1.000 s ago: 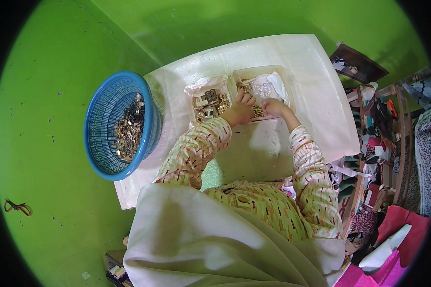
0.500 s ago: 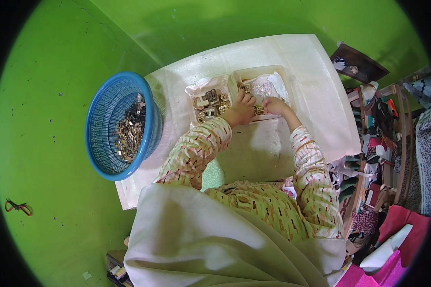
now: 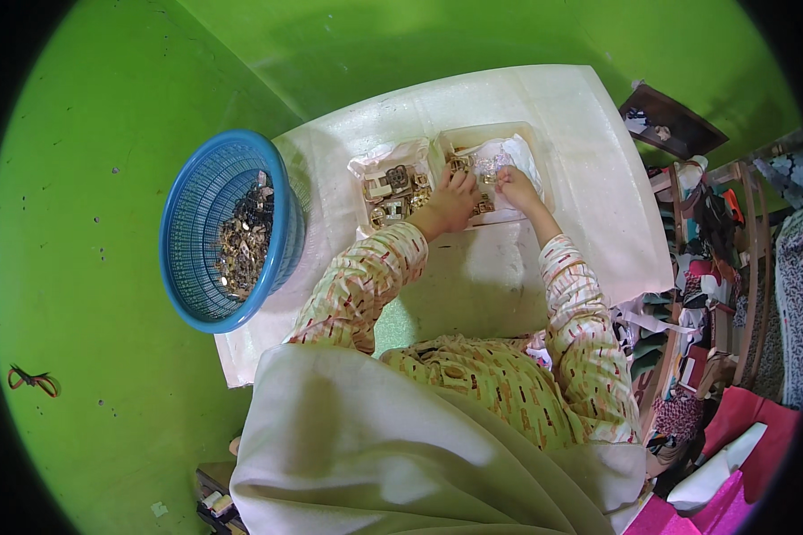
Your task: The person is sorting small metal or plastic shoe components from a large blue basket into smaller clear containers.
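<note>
My left hand [image 3: 453, 201] rests over the left part of a pale plastic box [image 3: 544, 201], its fingers a little apart on gold-coloured metal pieces [image 3: 459, 164]. Closed in a pinch, my right hand [image 3: 517, 189] hovers at the right side of the same box, beside small clear, glittery pieces [image 3: 489, 168] on white wrapping [image 3: 519, 152]. Whatever lies between its fingertips is too small to make out. More gold pieces [image 3: 483, 205] sit between the two hands. Against the box on the left stands a lined tray [image 3: 360, 169] of metal buckles [image 3: 391, 185].
A blue plastic basket [image 3: 171, 245] of mixed metal bits stands at the left of the white-covered table [image 3: 589, 178]. Green walls [image 3: 98, 178] rise behind and to the left. A crowded rack [image 3: 748, 259] and a dark wooden tray [image 3: 678, 120] are at right.
My right hand has moved up and slightly right, away from the gold pieces by my left hand, uncovering them. The left hand stays nearly in place.
</note>
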`<state>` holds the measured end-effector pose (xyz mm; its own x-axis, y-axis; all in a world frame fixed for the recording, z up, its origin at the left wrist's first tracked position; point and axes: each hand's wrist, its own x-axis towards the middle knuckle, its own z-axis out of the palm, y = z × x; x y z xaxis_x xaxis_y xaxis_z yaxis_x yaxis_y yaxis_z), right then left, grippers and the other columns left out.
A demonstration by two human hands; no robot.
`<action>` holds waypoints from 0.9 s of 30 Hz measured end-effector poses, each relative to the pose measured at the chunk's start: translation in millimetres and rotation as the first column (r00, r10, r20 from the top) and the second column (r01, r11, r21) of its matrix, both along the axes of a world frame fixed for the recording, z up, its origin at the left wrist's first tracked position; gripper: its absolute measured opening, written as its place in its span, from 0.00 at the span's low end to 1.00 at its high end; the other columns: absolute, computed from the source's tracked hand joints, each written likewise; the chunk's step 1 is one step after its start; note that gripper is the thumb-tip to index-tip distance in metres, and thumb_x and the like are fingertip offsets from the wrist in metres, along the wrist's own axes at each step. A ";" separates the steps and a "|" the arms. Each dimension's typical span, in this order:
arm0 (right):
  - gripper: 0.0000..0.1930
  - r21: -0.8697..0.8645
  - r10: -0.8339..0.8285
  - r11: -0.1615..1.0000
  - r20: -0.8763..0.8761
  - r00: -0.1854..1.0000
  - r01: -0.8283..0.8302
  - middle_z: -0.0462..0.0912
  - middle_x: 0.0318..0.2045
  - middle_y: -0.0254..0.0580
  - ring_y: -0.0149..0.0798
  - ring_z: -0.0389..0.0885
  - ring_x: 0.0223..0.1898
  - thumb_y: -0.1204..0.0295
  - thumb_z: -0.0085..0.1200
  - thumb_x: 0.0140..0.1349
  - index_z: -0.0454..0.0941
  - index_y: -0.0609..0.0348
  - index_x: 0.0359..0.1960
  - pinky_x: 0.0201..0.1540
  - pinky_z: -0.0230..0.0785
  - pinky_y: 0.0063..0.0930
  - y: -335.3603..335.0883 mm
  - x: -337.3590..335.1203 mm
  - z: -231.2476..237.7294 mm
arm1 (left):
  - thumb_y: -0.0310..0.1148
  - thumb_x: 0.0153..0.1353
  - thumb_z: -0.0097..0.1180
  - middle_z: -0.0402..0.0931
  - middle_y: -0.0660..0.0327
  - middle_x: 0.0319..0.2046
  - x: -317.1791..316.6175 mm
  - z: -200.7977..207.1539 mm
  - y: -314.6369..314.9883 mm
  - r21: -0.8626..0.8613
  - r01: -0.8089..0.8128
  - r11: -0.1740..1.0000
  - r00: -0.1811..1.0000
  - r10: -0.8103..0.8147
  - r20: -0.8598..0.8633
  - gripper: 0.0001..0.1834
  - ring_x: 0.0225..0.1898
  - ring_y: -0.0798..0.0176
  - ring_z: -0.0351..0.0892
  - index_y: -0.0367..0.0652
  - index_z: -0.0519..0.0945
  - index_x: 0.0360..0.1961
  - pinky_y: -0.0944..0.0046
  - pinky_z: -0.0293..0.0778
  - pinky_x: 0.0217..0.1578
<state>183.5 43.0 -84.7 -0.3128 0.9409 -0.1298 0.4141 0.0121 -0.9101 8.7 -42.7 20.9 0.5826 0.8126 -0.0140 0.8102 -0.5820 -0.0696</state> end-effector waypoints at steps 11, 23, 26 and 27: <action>0.08 -0.171 0.094 0.977 -0.201 0.975 -0.130 0.74 0.23 0.40 0.31 0.74 0.26 0.82 0.40 0.48 0.67 0.63 0.31 0.30 0.65 0.23 -16.5 -16.1 42.7 | 0.41 0.47 0.50 0.61 0.56 0.45 -7.2 1.2 -0.3 -0.046 -0.067 0.997 0.997 0.065 -0.043 0.20 0.52 0.55 0.54 0.51 0.75 0.43 0.44 0.40 0.56; 0.05 -0.130 0.114 0.988 0.271 0.956 -0.081 0.75 0.19 0.41 0.30 0.74 0.22 0.79 0.44 0.44 0.70 0.61 0.25 0.23 0.64 0.23 -13.9 -4.1 47.1 | 0.41 0.46 0.50 0.61 0.59 0.47 -7.3 -7.1 -1.9 -0.053 -0.082 0.995 0.997 0.082 -0.013 0.19 0.54 0.56 0.53 0.58 0.76 0.44 0.45 0.38 0.57; 0.06 -0.198 0.151 0.977 0.390 0.908 -0.077 0.77 0.22 0.45 0.36 0.76 0.25 0.77 0.46 0.44 0.71 0.62 0.26 0.27 0.66 0.28 -18.3 -8.3 62.4 | 0.39 0.47 0.50 0.62 0.60 0.44 -8.1 1.8 -3.2 -0.069 -0.056 0.996 0.998 0.058 0.034 0.18 0.52 0.56 0.55 0.61 0.77 0.42 0.45 0.39 0.57; 0.07 -0.105 0.160 0.987 0.503 0.849 -0.124 0.77 0.24 0.47 0.40 0.77 0.27 0.75 0.47 0.45 0.72 0.62 0.27 0.29 0.66 0.31 -18.2 -7.5 61.4 | 0.37 0.48 0.50 0.63 0.60 0.42 -7.1 6.3 -3.1 -0.117 -0.023 0.993 0.998 0.029 0.047 0.17 0.52 0.57 0.56 0.62 0.77 0.41 0.45 0.39 0.57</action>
